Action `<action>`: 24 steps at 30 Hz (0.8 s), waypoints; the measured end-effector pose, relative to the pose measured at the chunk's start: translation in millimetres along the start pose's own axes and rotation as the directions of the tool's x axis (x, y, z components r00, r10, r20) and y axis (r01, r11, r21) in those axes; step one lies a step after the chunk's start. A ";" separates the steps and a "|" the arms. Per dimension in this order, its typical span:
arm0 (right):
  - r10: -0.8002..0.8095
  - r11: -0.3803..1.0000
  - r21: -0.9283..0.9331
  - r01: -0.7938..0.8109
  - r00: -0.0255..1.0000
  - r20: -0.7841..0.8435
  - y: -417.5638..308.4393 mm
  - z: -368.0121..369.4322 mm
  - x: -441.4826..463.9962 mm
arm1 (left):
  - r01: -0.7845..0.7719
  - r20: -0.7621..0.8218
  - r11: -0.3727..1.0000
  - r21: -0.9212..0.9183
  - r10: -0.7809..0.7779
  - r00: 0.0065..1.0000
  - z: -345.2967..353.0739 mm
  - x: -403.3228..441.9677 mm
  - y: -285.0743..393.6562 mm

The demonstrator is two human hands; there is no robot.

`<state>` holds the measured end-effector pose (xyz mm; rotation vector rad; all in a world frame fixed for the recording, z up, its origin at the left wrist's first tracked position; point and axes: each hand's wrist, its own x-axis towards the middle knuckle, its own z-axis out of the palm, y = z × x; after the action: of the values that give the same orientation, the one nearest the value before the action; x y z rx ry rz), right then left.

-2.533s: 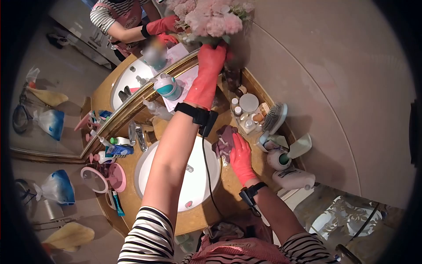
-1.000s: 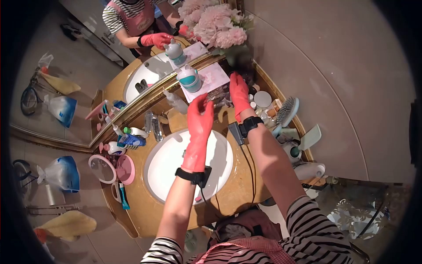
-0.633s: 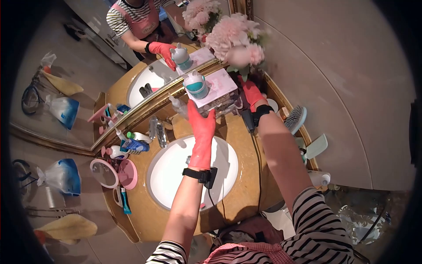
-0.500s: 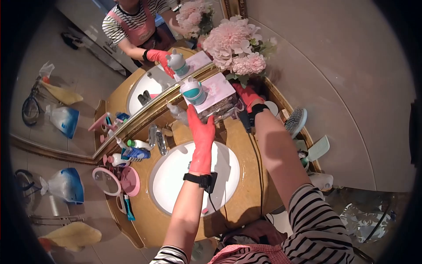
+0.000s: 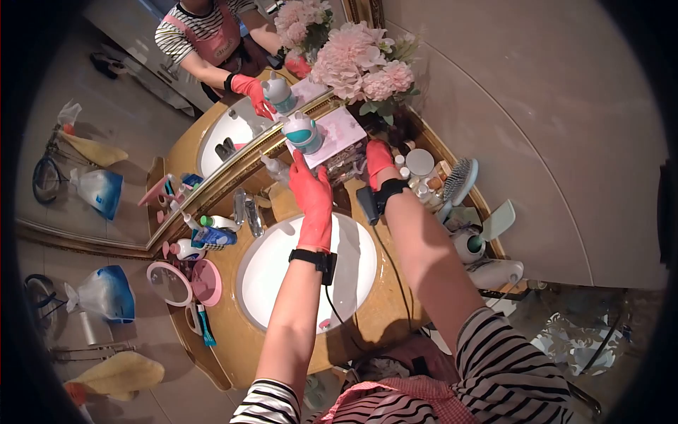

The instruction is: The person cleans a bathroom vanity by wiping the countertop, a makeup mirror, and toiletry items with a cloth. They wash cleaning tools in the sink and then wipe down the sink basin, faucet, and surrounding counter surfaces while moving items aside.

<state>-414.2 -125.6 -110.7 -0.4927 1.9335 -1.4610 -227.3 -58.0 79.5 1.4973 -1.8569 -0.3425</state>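
Two bare forearms reach forward in red rubber gloves. My left hand (image 5: 314, 201) holds the near left corner of a pink floral box (image 5: 340, 134), its thumb and fingers on either side of that corner. A white and teal device with small ears (image 5: 302, 133) stands upright on the box. At the box's right end is my right hand (image 5: 379, 161), its fingers curled against it and partly hidden. A dark hair dryer (image 5: 367, 205) lies beside my right wrist, its cord hanging down. A clear bottle (image 5: 274, 168) stands left of the box.
Below my hands is a white oval sink (image 5: 279, 304) with a tap (image 5: 253, 215). A gilt-framed mirror (image 5: 212, 78) runs along the back. Pink flowers (image 5: 353, 60) stand behind the box. Bottles, a hairbrush (image 5: 460, 180) and a comb (image 5: 498, 220) crowd the right side; a pink hand mirror (image 5: 169, 283) lies left.
The view has shifted slightly. My right hand has drawn nearer along the box's right end, uncovering jars beside it. My left hand stays at the box's left corner.
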 end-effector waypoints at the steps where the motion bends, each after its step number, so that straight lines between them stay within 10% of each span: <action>1: -0.092 0.990 -0.119 0.071 0.979 -0.184 1.2 19.4 -4.4 | -0.014 -0.007 1.000 0.001 0.014 1.000 0.6 0.6 -0.2; 3: -0.324 0.944 -0.225 0.244 0.823 -0.468 -30.4 11.2 -57.6 | -0.008 0.004 1.000 0.027 0.007 1.000 -1.4 1.6 1.5; 14: 0.050 0.996 0.060 -0.061 0.984 0.172 -64.6 -101.2 -264.8 | -0.043 0.049 0.998 -0.043 0.045 0.998 12.0 9.7 13.7; 16: -0.192 0.973 -0.101 0.206 0.971 0.140 -41.9 -118.7 -286.2 | -0.038 0.032 0.999 -0.033 0.039 0.999 16.8 7.0 19.6; 21: -0.302 0.952 0.100 0.289 0.940 0.157 -26.6 -157.6 -319.9 | -0.085 0.077 0.995 -0.048 0.088 0.993 24.5 9.1 31.6; 24: -0.503 0.833 -0.204 0.515 0.857 0.108 -49.2 -174.6 -322.3 | -0.100 0.034 0.987 -0.126 0.105 0.994 35.6 3.3 33.8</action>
<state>-309.7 189.3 52.7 -1.2200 2.0310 -1.5202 -276.3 -59.2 76.0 1.3153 -1.9001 -0.4338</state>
